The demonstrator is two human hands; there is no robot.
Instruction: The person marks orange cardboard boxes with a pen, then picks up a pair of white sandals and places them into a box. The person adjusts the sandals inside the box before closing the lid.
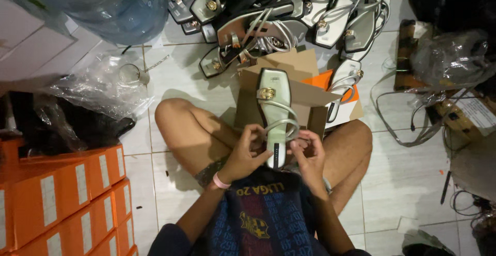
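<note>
Silver sandal being handled over an open carton

A silver sandal (274, 112) is lying toe-away above the person's lap; the left hand (247, 152) is closing on its strap, the right hand (308, 155) is pinching the heel end; a cardboard box (305, 98) is sitting open beneath; a second sandal (345, 83) is already resting inside; a pile of sandals (274, 8) is waiting on the floor; orange boxes (62, 199) are standing stacked at left

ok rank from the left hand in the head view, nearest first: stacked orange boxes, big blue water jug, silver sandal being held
1. Silver strappy sandal, in the left hand itself, centre.
2. Stacked orange boxes, lower left.
3. Big blue water jug, top left, farthest.
</note>
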